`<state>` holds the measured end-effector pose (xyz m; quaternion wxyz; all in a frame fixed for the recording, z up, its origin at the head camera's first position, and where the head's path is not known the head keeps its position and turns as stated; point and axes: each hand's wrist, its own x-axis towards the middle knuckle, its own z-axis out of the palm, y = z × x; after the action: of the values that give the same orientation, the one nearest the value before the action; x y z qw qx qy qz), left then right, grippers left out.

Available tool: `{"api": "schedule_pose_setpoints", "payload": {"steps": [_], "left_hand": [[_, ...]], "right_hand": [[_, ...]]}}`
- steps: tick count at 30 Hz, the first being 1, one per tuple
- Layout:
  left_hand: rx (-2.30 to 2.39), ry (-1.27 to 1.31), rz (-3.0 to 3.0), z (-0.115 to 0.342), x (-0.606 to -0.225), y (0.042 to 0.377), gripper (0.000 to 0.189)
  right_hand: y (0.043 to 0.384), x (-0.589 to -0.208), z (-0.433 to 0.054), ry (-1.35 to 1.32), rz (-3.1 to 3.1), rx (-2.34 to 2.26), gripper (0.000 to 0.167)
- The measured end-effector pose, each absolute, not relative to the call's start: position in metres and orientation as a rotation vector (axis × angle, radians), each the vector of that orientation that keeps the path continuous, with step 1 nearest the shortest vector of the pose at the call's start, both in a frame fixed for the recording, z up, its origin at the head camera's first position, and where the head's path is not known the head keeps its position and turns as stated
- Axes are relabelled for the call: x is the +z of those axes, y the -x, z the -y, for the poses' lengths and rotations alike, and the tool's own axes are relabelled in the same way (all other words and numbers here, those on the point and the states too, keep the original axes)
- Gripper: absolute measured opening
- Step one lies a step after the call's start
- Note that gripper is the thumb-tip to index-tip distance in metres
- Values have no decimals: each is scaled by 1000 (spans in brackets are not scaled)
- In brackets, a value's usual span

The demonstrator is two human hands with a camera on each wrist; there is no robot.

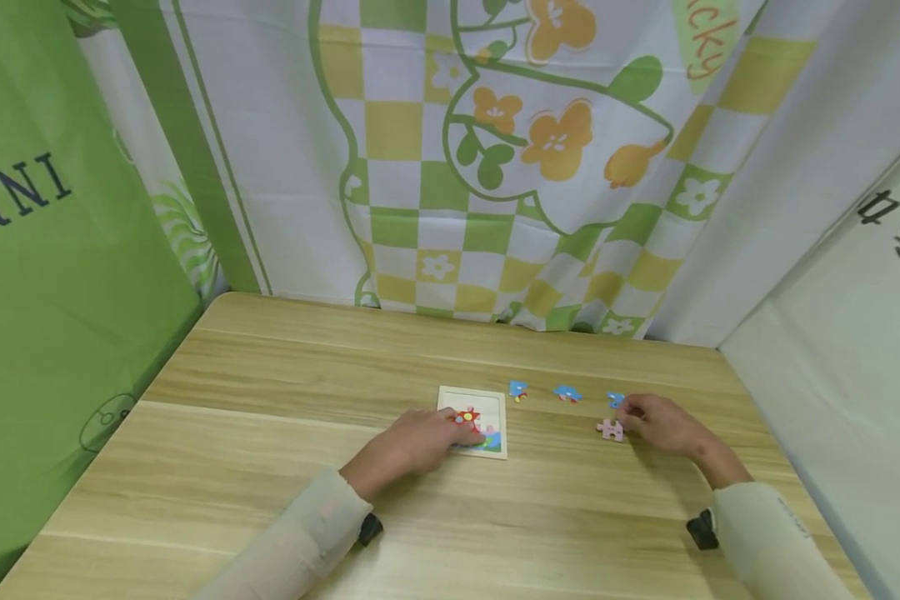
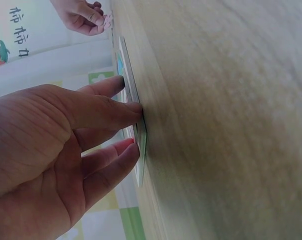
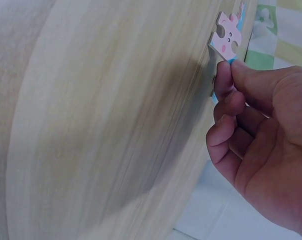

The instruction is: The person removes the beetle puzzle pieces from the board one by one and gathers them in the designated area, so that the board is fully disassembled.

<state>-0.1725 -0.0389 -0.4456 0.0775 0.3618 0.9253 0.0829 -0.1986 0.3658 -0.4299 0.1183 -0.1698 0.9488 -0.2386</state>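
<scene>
A square wooden puzzle board [image 1: 506, 429] with a pale rim lies on the table, with red and blue-green pieces in its lower part. My left hand [image 1: 418, 442] rests on its left side, fingertips over the red puzzle piece [image 1: 468, 415]; in the left wrist view the thumb and fingers touch the top of the board [image 2: 136, 95]. Right of the board, thumb and index finger of my right hand [image 1: 663, 423] pinch a pink puzzle piece [image 1: 612, 430] by its edge. That piece [image 3: 226, 40] bears a small face and is held tilted above the wood in the right wrist view.
Three blue puzzle pieces lie in a row beyond the board's right side: one [image 1: 518, 389] near its corner, one [image 1: 567, 392] in the middle, one [image 1: 615, 400] beside my right fingers. A patterned curtain [image 1: 397, 208] hangs along the back edge of the table [image 1: 307, 358].
</scene>
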Motion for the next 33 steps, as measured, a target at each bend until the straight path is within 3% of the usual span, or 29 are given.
{"api": "schedule_pose_setpoints", "payload": {"steps": [33], "left_hand": [[157,-1124,-2786,39,-442,169,55]], "right_hand": [[206,-439,-382,503,-2852,-481,14]]}}
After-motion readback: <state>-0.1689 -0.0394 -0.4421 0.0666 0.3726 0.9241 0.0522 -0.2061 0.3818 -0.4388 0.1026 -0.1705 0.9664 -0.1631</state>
